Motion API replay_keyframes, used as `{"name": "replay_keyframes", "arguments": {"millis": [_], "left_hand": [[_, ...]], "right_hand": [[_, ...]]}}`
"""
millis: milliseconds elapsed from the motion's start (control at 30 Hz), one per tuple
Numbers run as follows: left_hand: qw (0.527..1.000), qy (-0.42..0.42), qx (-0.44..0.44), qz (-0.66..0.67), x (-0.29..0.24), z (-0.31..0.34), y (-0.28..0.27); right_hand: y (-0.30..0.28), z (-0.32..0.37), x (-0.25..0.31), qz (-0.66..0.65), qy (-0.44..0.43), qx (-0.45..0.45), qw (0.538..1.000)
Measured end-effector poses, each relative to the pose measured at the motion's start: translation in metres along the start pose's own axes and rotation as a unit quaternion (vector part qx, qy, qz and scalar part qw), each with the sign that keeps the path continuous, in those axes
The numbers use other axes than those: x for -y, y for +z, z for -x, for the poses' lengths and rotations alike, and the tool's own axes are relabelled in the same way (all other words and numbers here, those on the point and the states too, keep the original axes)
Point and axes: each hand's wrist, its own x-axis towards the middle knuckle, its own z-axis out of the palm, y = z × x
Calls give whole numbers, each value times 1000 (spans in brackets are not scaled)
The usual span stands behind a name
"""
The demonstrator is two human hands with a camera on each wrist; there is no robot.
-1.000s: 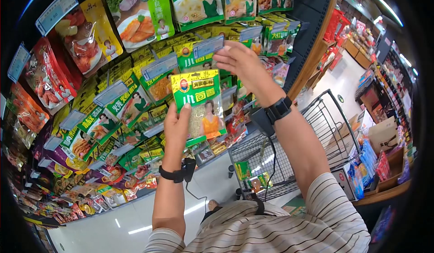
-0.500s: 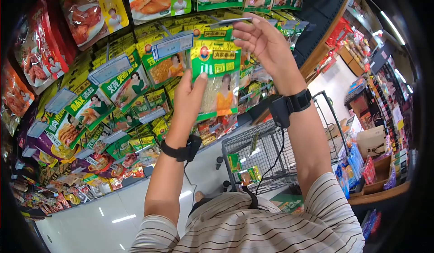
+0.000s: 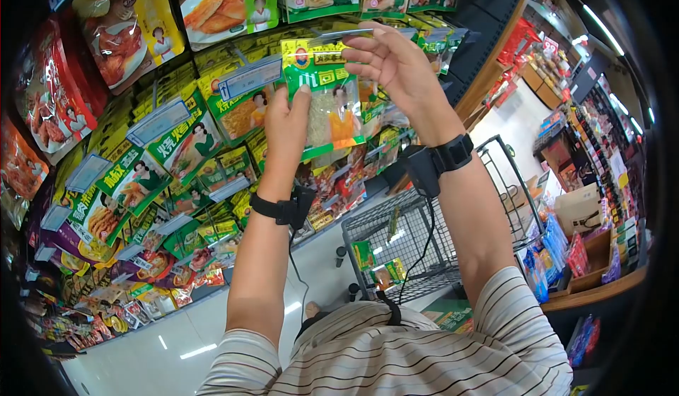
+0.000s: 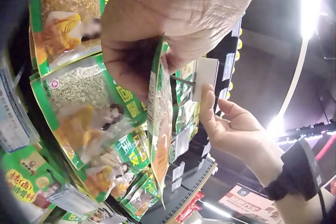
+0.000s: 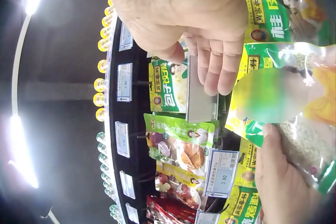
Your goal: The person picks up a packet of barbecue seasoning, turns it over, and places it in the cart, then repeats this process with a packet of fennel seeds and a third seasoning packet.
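Note:
My left hand (image 3: 286, 130) grips a green and yellow spice packet (image 3: 329, 113) by its left side, thumb on the front. Pale seeds show through its clear window. My right hand (image 3: 410, 77) is just above the packet's upper right corner and holds a price tag (image 4: 205, 79) between thumb and fingers, tipped up so it looks edge-on from the head. In the left wrist view the packet appears edge-on, and its hanging rod (image 4: 184, 80) runs to the tag. A like packet (image 4: 86, 108) with pale seeds hangs beside it.
Rows of hanging seasoning packets (image 3: 191, 141) fill the rack, with price tags (image 3: 247, 77) jutting out in front. Larger pouches (image 3: 219, 10) hang above. Below my right arm stands a wire shopping cart (image 3: 417, 219) with several packets (image 3: 363, 254) in it.
The right hand has tipped the price tag up from facing outward to edge-on. The left hand has raised the packet closer to the rack, its top now near the tag.

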Motion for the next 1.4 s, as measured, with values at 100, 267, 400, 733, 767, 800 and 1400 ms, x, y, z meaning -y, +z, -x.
{"name": "replay_keyframes", "arguments": {"millis": [100,267,400,733,767,800,1400], "left_hand": [[1000,0,-16,-21,0,0,1],[998,-26,-27,-57,1,2,-2],[996,-41,-39,-70,-5,4,0],[968,20,-109,-225,23,-27,1],[961,23,-125,-246,23,-29,2],[953,25,-141,-267,24,-29,3],[967,-34,28,-253,4,148,-11]], "right_hand": [[1,1,0,1,2,-5,1000],[-2,4,-1,-1,6,-9,1000],[-1,6,-1,-5,10,-14,1000],[-7,28,-19,-12,44,-40,998],[-10,32,-22,-15,50,-37,998],[-14,37,-24,-17,55,-37,998],[-186,226,-83,81,209,-173,959]]}}
